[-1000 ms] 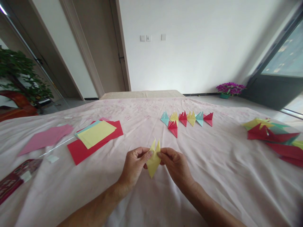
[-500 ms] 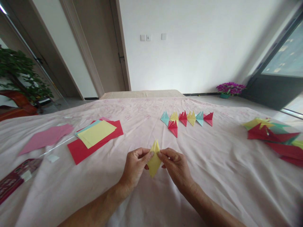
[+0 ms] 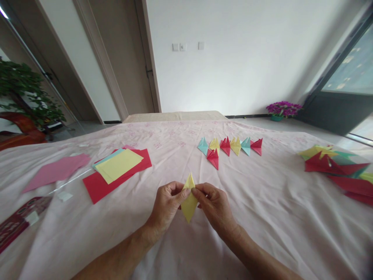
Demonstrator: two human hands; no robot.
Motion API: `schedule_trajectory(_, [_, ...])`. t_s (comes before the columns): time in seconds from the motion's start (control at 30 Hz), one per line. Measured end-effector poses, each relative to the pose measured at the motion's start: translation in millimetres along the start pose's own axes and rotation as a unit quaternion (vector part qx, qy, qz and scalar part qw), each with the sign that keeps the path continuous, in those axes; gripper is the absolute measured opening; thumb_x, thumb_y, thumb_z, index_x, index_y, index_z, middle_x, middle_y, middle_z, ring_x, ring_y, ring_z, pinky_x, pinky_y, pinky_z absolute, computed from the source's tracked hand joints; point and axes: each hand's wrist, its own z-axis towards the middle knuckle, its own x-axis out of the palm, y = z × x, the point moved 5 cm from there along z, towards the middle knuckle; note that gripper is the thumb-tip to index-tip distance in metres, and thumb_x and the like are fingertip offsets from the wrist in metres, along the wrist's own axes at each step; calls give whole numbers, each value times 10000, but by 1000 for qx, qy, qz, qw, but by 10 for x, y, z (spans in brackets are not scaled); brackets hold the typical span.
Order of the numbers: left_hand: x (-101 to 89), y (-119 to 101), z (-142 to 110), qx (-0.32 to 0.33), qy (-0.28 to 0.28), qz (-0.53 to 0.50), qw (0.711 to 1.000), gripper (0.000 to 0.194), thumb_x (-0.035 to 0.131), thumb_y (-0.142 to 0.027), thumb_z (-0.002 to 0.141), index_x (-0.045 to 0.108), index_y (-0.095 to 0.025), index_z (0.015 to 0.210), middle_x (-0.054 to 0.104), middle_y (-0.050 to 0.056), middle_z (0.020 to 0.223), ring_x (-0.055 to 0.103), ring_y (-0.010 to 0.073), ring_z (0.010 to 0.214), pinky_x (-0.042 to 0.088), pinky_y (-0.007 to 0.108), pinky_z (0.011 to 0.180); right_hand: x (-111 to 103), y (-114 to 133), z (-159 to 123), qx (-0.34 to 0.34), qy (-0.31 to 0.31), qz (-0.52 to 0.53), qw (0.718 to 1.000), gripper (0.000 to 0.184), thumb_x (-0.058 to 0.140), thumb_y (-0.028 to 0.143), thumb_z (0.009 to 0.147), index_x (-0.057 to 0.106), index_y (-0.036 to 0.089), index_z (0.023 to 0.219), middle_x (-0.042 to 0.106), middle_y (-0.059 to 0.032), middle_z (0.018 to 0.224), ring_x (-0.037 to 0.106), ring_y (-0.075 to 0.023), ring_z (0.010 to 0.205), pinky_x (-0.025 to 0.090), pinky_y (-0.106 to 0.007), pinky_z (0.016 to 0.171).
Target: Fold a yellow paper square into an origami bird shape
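Note:
A folded piece of yellow origami paper [image 3: 189,205], shaped like a long diamond, is held upright over the cloth in front of me. My left hand [image 3: 168,200] pinches its left edge, thumb on the near face. On the other side my right hand [image 3: 215,200] is closed on the right edge, its thumb also on the near face near the middle. The fingers behind the paper are mostly hidden. Beyond my hands stands a row of small folded paper cranes in blue, yellow and red, with a red crane [image 3: 213,158] nearest to me.
On the left lie yellow paper sheets [image 3: 119,166] over a red sheet [image 3: 97,191], beside pink paper [image 3: 56,171] and a phone-like red object [image 3: 17,217]. Larger folded papers [image 3: 332,164] are piled at the far right. A pale pink tablecloth [image 3: 276,217] covers the table.
The upper points of the yellow paper, parted before, now sit close together. Its lower tip reaches slightly further down, and both thumbs have moved a little inward.

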Motion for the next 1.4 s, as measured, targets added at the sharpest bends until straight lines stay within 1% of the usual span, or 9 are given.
schedule_trajectory(0.13, [22,-42,-23,12,-5,13,1000,301,766,-411,681,683,-128,740,621,-4,611,535,102,541,400,175,483,-25,104,11,-18,-24,-4,1000,218,605,379,841,694,182,812,684,-41,744,619,-172,653,476,-253,567])
schedule_trajectory(0.23, [60,-57,-48,17,-8,25,1000,301,763,-410,689,663,-127,697,606,-6,601,526,105,540,398,186,492,-49,159,13,-31,-53,-23,998,187,638,364,813,652,182,774,659,-24,703,606,-163,633,453,-244,552])
schedule_trajectory(0.43, [129,-38,-92,19,3,18,1000,308,773,-408,675,640,-131,660,590,-11,587,517,106,525,370,189,475,-79,250,32,-51,-70,-46,995,274,566,387,856,615,188,673,618,-16,644,557,-143,573,425,-235,517])
schedule_trajectory(0.63, [154,25,-112,7,10,-6,1000,285,770,-382,684,640,-128,670,609,-1,606,531,109,544,400,196,503,-246,211,184,0,-122,95,988,305,573,463,839,645,181,750,618,-20,670,562,-147,601,434,-226,500])
schedule_trajectory(0.73, [114,14,-94,21,-8,-7,1000,265,760,-367,697,639,-132,685,605,-9,609,520,101,548,394,189,508,-241,129,187,24,-86,128,988,330,535,478,863,669,179,826,634,-31,729,567,-148,636,455,-229,516])
schedule_trajectory(0.87, [48,-14,-77,41,-36,2,999,229,747,-333,716,628,-137,701,586,-24,615,500,92,558,385,178,510,-183,112,62,2,-46,60,997,270,583,438,853,668,182,845,648,-27,733,572,-151,637,462,-249,551])
schedule_trajectory(1.0, [30,1,-72,46,-40,-3,998,232,737,-339,734,614,-143,716,574,-32,623,500,92,568,390,179,515,-149,210,-45,-66,-68,-5,996,153,643,339,828,660,191,864,619,-4,694,567,-139,607,448,-250,554])
schedule_trajectory(1.17, [67,34,-82,39,-33,0,999,267,737,-385,740,614,-148,732,569,-35,614,511,95,555,396,182,505,-126,280,-69,-136,-89,-41,986,39,630,235,826,647,200,821,595,-16,800,574,-139,666,460,-251,579])
schedule_trajectory(1.4, [104,-11,-120,50,-26,31,998,276,708,-413,770,630,-149,756,595,-20,644,531,102,563,403,184,502,-111,194,-14,-73,-90,-45,992,105,692,267,766,618,208,812,597,10,750,542,-140,645,431,-253,576])
